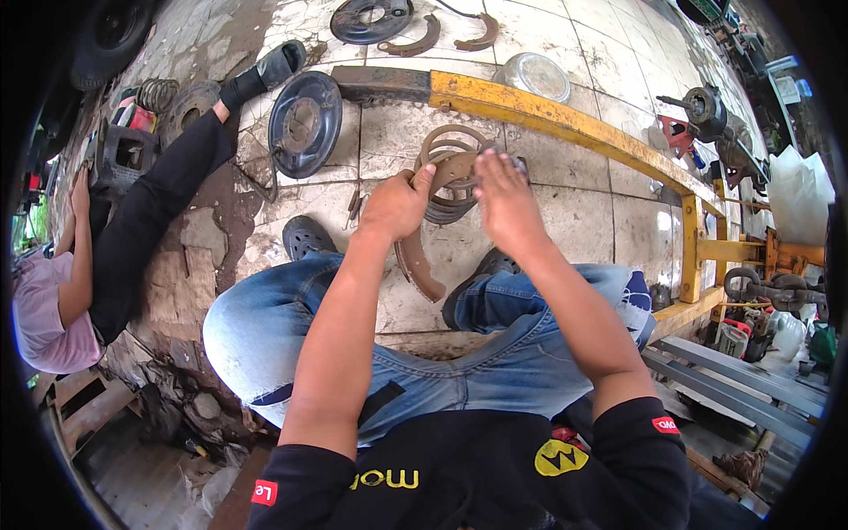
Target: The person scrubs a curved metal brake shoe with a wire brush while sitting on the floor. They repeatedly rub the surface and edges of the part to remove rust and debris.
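Observation:
A curved brown brake shoe (pixel 417 265) is held over the tiled floor in front of my knees. My left hand (pixel 397 203) is closed around its middle, thumb on top. My right hand (pixel 507 199) presses on the shoe's upper end with its fingers together and nearly straight. A dark piece (pixel 519 168) shows beside those fingers, partly covered and too blurred to name. Just behind the shoe, several metal rings (pixel 450 208) lie stacked on the tiles, partly hidden by the shoe and my hands.
A yellow steel frame (pixel 548 110) runs from beyond my hands to the right. Dark round backing plates (pixel 305 124) and two more brake shoes (pixel 477 34) lie farther out, near a clear round container (pixel 537 76). Another person's dark-trousered leg (pixel 163 199) stretches in at left.

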`<action>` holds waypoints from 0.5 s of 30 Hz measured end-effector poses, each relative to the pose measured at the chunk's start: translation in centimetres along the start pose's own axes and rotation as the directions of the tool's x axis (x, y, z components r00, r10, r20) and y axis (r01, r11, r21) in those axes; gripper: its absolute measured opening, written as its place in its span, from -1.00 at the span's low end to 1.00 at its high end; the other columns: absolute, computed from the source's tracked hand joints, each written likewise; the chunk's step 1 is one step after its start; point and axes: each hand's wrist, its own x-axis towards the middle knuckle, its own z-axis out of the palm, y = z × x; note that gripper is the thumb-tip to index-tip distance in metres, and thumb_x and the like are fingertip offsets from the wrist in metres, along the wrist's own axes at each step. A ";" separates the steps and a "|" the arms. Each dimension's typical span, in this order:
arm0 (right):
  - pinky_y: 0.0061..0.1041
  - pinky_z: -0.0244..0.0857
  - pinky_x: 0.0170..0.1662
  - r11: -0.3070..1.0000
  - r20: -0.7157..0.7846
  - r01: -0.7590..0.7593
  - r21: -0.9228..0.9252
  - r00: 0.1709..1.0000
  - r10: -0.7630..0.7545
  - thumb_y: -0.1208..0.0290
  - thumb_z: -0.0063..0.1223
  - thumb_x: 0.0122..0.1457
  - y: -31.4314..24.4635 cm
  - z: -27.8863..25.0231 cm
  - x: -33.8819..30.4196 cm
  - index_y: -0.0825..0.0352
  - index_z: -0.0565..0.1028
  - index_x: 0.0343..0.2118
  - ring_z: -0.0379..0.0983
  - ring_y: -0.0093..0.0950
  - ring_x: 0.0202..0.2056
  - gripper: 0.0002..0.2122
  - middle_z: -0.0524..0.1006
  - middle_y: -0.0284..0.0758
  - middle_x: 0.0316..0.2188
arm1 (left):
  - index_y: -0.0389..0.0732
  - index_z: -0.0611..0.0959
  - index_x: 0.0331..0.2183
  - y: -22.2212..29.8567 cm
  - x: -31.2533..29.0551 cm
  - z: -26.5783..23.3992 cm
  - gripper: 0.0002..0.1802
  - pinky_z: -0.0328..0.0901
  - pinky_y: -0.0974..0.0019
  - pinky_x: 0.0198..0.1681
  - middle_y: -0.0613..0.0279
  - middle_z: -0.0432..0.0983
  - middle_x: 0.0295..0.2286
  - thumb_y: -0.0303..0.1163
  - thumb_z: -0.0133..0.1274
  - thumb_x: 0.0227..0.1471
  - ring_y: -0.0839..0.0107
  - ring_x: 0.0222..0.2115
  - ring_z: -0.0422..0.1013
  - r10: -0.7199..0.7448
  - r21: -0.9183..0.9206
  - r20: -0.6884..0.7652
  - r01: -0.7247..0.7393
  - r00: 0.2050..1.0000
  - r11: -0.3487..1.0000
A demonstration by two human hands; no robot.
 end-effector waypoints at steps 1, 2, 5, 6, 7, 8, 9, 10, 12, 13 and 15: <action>-0.16 0.02 0.30 0.997 -0.004 0.074 0.007 0.997 -0.074 0.33 -0.17 0.31 -0.9 0.1 -0.6 0.38 0.29 0.20 0.12 -0.17 0.28 -0.57 0.24 -0.14 0.25 | -0.35 0.57 -0.07 0.0 0.0 0.0 -0.18 0.27 0.03 0.05 -0.24 0.53 -0.16 0.24 -0.38 0.22 -0.11 -0.05 0.42 0.002 -0.005 -0.012 -0.002 1.000 1.000; -0.16 0.01 0.30 0.989 -0.009 0.149 0.013 0.989 -0.149 0.33 -0.17 0.31 -1.4 0.2 -1.0 0.38 0.30 0.20 0.12 -0.17 0.28 -0.57 0.24 -0.14 0.25 | -0.35 0.57 -0.07 0.0 -0.1 0.1 -0.18 0.27 0.03 0.05 -0.24 0.53 -0.16 0.24 -0.38 0.22 -0.11 -0.05 0.41 0.004 -0.010 -0.024 -0.004 1.000 1.000; -0.18 -0.01 0.32 0.999 -0.037 -0.008 0.033 0.999 0.009 0.31 -0.14 0.30 -0.8 0.1 -0.3 0.38 0.31 0.18 0.11 -0.19 0.29 -0.57 0.24 -0.14 0.25 | -0.36 0.57 -0.06 -0.1 -0.1 0.0 -0.18 0.26 0.03 0.06 -0.26 0.52 -0.15 0.24 -0.38 0.22 -0.11 -0.04 0.41 -0.002 -0.018 -0.018 0.001 1.000 1.000; -0.18 -0.01 0.32 0.997 -0.062 -0.079 0.021 0.995 0.081 0.31 -0.14 0.30 -0.5 0.1 0.0 0.39 0.32 0.18 0.10 -0.19 0.29 -0.57 0.24 -0.13 0.25 | -0.37 0.56 -0.06 0.0 0.0 0.1 -0.18 0.26 0.03 0.06 -0.26 0.52 -0.15 0.24 -0.38 0.22 -0.11 -0.04 0.41 -0.003 -0.020 -0.006 0.003 1.000 1.000; -0.17 -0.01 0.32 0.999 -0.048 0.001 0.053 0.999 0.002 0.31 -0.15 0.31 -0.8 0.1 -0.4 0.40 0.31 0.18 0.10 -0.17 0.29 -0.57 0.23 -0.11 0.25 | -0.37 0.56 -0.06 0.0 -0.1 0.1 -0.18 0.26 0.03 0.06 -0.27 0.51 -0.15 0.24 -0.38 0.22 -0.11 -0.04 0.41 -0.003 -0.018 -0.014 0.003 1.000 1.000; -0.16 0.00 0.31 0.993 -0.036 0.081 0.087 0.996 -0.078 0.32 -0.15 0.31 -1.5 0.1 -1.0 0.40 0.31 0.18 0.10 -0.15 0.29 -0.58 0.23 -0.09 0.25 | -0.37 0.56 -0.06 0.1 -0.1 0.2 -0.18 0.26 0.03 0.06 -0.27 0.51 -0.14 0.24 -0.38 0.22 -0.12 -0.04 0.40 -0.004 -0.016 -0.023 0.003 1.000 1.000; -0.15 0.00 0.31 0.979 -0.027 0.161 0.124 0.987 -0.159 0.33 -0.16 0.31 -1.9 0.2 -1.2 0.41 0.31 0.18 0.09 -0.13 0.29 -0.58 0.22 -0.07 0.25 | -0.37 0.56 -0.05 0.0 -0.2 0.2 -0.18 0.26 0.03 0.07 -0.27 0.51 -0.14 0.23 -0.39 0.22 -0.12 -0.03 0.40 -0.008 -0.012 -0.033 0.007 0.999 1.000; -0.14 0.00 0.31 0.989 -0.057 0.091 0.118 0.995 -0.085 0.33 -0.16 0.31 -1.5 0.3 -0.9 0.41 0.31 0.18 0.09 -0.12 0.29 -0.58 0.22 -0.08 0.25 | -0.37 0.56 -0.05 0.1 -0.3 0.2 -0.17 0.25 0.03 0.07 -0.27 0.51 -0.14 0.23 -0.39 0.22 -0.13 -0.03 0.40 -0.015 -0.018 -0.029 0.014 0.999 1.000; -0.13 0.00 0.30 0.993 -0.116 -0.052 0.109 0.991 0.064 0.34 -0.15 0.30 -0.5 0.5 -0.1 0.40 0.31 0.17 0.08 -0.10 0.28 -0.58 0.21 -0.08 0.25 | -0.38 0.56 -0.05 0.4 -0.4 0.3 -0.17 0.25 0.02 0.07 -0.27 0.51 -0.13 0.23 -0.39 0.23 -0.14 -0.02 0.39 -0.029 -0.032 -0.019 0.028 0.999 0.999; -0.13 -0.04 0.33 0.982 -0.065 -0.123 0.146 0.989 0.134 0.32 -0.16 0.31 -0.6 0.4 -0.1 0.39 0.29 0.19 0.05 -0.12 0.30 -0.57 0.20 -0.10 0.27 | -0.37 0.56 -0.05 0.2 -0.3 0.4 -0.18 0.25 0.02 0.08 -0.27 0.51 -0.13 0.23 -0.39 0.23 -0.14 -0.02 0.39 -0.027 -0.029 -0.026 0.026 0.999 0.999; -0.12 -0.06 0.33 0.986 -0.019 0.035 0.160 0.999 -0.032 0.31 -0.17 0.32 -1.7 0.4 -1.0 0.37 0.29 0.21 0.04 -0.12 0.31 -0.56 0.20 -0.11 0.28 | -0.37 0.55 -0.05 -0.1 -0.2 0.5 -0.18 0.24 0.02 0.08 -0.29 0.50 -0.13 0.23 -0.39 0.23 -0.15 -0.02 0.39 -0.021 -0.023 -0.042 0.020 0.999 1.000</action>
